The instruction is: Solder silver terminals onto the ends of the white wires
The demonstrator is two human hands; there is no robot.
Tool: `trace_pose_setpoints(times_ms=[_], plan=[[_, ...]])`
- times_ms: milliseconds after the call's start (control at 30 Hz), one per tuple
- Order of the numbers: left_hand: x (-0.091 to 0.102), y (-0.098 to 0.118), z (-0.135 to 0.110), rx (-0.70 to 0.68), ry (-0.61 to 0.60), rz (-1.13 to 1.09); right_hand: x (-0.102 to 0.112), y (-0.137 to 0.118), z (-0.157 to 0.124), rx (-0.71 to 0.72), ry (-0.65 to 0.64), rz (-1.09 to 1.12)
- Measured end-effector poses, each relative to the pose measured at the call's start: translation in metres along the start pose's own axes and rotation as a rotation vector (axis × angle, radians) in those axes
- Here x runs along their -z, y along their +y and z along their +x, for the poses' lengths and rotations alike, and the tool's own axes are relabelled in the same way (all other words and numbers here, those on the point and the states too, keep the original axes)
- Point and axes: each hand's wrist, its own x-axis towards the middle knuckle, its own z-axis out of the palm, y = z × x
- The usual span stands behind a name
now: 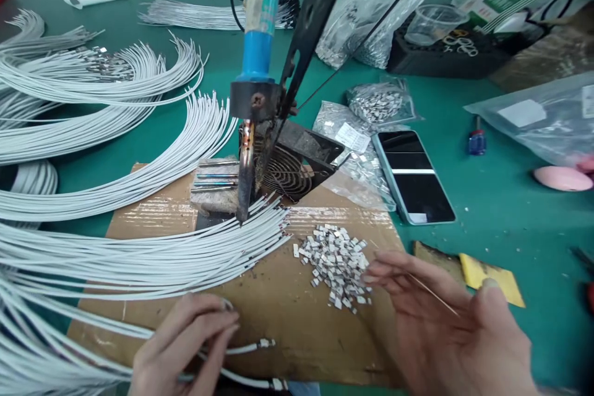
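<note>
My left hand (185, 343) is at the bottom, its fingers pinched round thin white cables (245, 346) whose metal-tipped ends lie on the brown cardboard sheet (288, 309). My right hand (445, 322) is at the lower right, palm up with the fingers stretched toward a heap of small silver metal pieces (336, 263). A thin wire-like strand (431, 294) lies across its palm. A blue-handled soldering iron (257, 68) stands in a black holder, tip down over a fan of white cable ends (260, 229).
Bundles of white cables (93, 111) cover the left of the green table. A small black fan (292, 167) sits behind the iron. A phone (413, 176), bags of metal parts (375, 102), a small screwdriver (476, 139), a pink disc (562, 178) and a yellow pad (492, 275) lie on the right.
</note>
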Motion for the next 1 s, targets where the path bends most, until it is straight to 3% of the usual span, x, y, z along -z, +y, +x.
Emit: trace_pose_setpoints(times_ms=[133, 267, 400, 467, 600, 767, 867, 933, 1000], plan=[[0.005, -0.015, 0.003, -0.223, 0.03, 0.357, 0.009, 0.008, -0.007, 0.014, -0.036, -0.071], [0.008, -0.015, 0.013, -0.246, -0.024, 0.405, 0.009, 0.007, -0.019, 0.081, -0.106, -0.258], [0.019, -0.011, 0.013, -0.219, -0.115, 0.373, 0.006, 0.003, -0.029, 0.224, -0.311, -0.619], [0.023, -0.007, 0.011, -0.194, -0.176, 0.28, 0.005, 0.007, -0.031, 0.397, -0.37, -0.747], [0.02, 0.006, 0.017, -0.199, -0.288, 0.124, 0.004, 0.02, -0.031, 0.712, -0.303, -1.032], [0.012, 0.019, 0.037, -0.281, -0.396, 0.043, 0.0, 0.028, -0.032, 0.722, -0.284, -1.092], [0.013, 0.021, 0.044, -0.117, -0.574, -0.127, -0.002, 0.028, -0.031, 0.674, -0.307, -1.034], [0.012, 0.022, 0.046, 0.115, -0.658, -0.273, -0.002, 0.028, -0.032, 0.63, -0.29, -1.009], [0.009, 0.023, 0.046, 0.36, -0.657, -0.412, -0.003, 0.027, -0.036, 0.571, -0.275, -0.977]])
